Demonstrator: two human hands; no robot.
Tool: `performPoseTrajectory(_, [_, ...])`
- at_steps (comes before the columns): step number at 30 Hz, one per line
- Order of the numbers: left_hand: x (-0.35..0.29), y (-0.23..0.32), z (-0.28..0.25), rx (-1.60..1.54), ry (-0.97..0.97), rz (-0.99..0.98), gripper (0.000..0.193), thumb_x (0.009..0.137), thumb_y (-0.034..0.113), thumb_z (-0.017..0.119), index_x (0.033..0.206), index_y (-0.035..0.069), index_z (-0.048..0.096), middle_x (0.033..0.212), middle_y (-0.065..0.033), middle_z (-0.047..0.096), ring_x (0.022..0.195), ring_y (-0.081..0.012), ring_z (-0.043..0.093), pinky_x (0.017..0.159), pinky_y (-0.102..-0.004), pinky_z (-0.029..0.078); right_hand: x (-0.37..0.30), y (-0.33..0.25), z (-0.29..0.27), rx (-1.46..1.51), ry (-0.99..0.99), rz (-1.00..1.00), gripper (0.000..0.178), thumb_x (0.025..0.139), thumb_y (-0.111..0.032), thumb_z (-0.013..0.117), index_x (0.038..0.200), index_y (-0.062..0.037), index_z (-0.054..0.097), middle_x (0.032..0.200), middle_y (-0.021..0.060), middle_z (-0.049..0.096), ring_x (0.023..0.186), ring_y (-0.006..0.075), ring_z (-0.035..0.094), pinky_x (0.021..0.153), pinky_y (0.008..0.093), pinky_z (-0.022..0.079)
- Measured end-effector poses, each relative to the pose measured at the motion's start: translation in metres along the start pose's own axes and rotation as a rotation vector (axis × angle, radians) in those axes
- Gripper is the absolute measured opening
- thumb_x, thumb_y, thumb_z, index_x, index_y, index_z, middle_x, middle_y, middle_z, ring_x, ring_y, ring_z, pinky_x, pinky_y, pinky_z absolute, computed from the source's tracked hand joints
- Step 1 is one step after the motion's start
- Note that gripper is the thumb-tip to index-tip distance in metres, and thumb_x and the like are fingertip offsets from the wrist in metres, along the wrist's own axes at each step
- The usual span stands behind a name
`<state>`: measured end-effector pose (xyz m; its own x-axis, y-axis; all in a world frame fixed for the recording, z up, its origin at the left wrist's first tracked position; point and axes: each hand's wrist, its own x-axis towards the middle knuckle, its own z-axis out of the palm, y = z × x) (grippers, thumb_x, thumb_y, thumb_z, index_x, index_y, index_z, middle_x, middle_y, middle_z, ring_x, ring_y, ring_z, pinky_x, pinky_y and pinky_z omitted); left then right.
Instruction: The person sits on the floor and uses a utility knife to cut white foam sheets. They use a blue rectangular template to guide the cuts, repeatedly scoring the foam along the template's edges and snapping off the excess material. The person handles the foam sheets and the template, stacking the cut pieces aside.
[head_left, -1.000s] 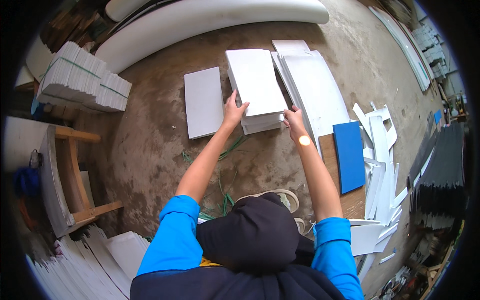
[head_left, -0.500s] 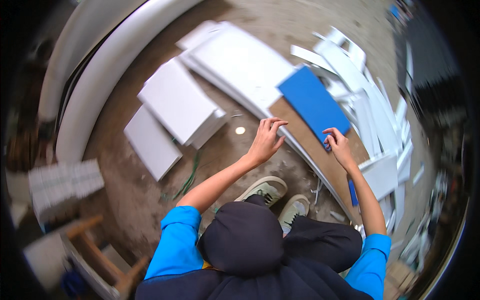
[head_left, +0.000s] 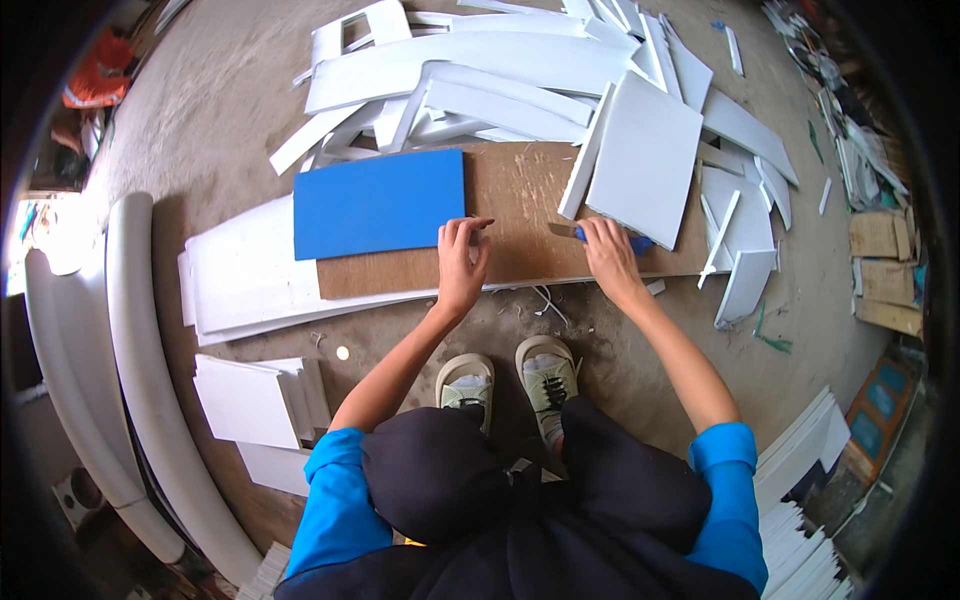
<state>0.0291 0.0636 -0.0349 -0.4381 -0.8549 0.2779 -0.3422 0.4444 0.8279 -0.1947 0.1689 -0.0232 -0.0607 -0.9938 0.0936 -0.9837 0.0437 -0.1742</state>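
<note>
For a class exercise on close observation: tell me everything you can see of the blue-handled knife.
The knife has a bright blue, plastic-looking handle and a thin, metal-looking, grey-brown blade pointing left. The right hand's grip covers the handle's middle, with blue showing on either side. It is held roughly crosswise over the brown board; whether it touches it cannot be told.

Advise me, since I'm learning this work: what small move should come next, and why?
Probably rest the left hand on the blue panel to steady it: that hand looks empty and is by the panel's lower right corner, while the right hand holds a blue-handled knife, its blade pointing left.
</note>
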Motion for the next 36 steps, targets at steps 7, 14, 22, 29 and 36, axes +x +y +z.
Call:
performPoseTrajectory(7, [0.016,0.009,-0.004,0.004,-0.147,-0.016,0.025,0.075,0.001,0.056,0.100,0.006,0.057,0.093,-0.0093,0.050,0.089,-0.0245,0.046,0.082,-0.0345,0.037,-0.004,0.011,-0.002,0.081,0.131,0.095,0.047,0.080,-0.001,0.047,0.125,0.0002,0.036,0.103,0.0157,0.044,0.095,0.0283,0.048,0.080,0.0371,0.043])
performPoseTrajectory(14, [0.047,0.072,0.025,-0.046,-0.726,-0.051,0.034,0.081,0.016,0.059,0.112,0.005,0.050,0.108,-0.0138,0.050,0.102,-0.0253,0.050,0.087,-0.0348,0.041,-0.056,0.097,-0.011,1.131,0.483,1.018,0.019,0.088,-0.011,0.047,0.103,-0.0009,0.045,0.079,0.0068,0.054,0.050,0.0096,0.049,0.036,0.0206,0.036])
performPoseTrajectory(22, [0.062,0.042,0.142,-0.197,-0.439,-0.376,0.059,0.081,0.019,0.059,0.126,-0.006,0.031,0.119,-0.0229,0.043,0.100,-0.0305,0.053,0.087,-0.0351,0.043,-0.072,0.157,0.027,0.691,0.564,1.086,0.057,0.078,-0.018,0.060,0.123,0.0012,0.032,0.096,0.0166,0.051,0.079,0.0249,0.049,0.066,0.0318,0.036])
performPoseTrajectory(29, [0.072,0.072,0.157,-0.711,-0.313,-0.748,0.041,0.083,0.010,0.057,0.116,-0.001,0.036,0.104,-0.0134,0.053,0.091,-0.0215,0.056,0.078,-0.0307,0.047,-0.058,0.126,0.014,0.818,0.503,1.023,0.059,0.076,-0.012,0.062,0.122,0.0073,0.031,0.093,0.0154,0.059,0.088,0.0293,0.057,0.082,0.0375,0.042])
performPoseTrajectory(36, [0.129,0.107,0.084,-0.201,0.072,-0.002,0.024,0.084,-0.001,0.048,0.106,0.003,0.038,0.078,-0.0178,0.056,0.067,-0.0250,0.057,0.060,-0.0374,0.044,-0.056,0.114,-0.043,1.172,0.686,1.049,0.044,0.081,-0.009,0.057,0.118,-0.0034,0.035,0.083,0.0034,0.052,0.056,0.0071,0.048,0.041,0.0190,0.035])
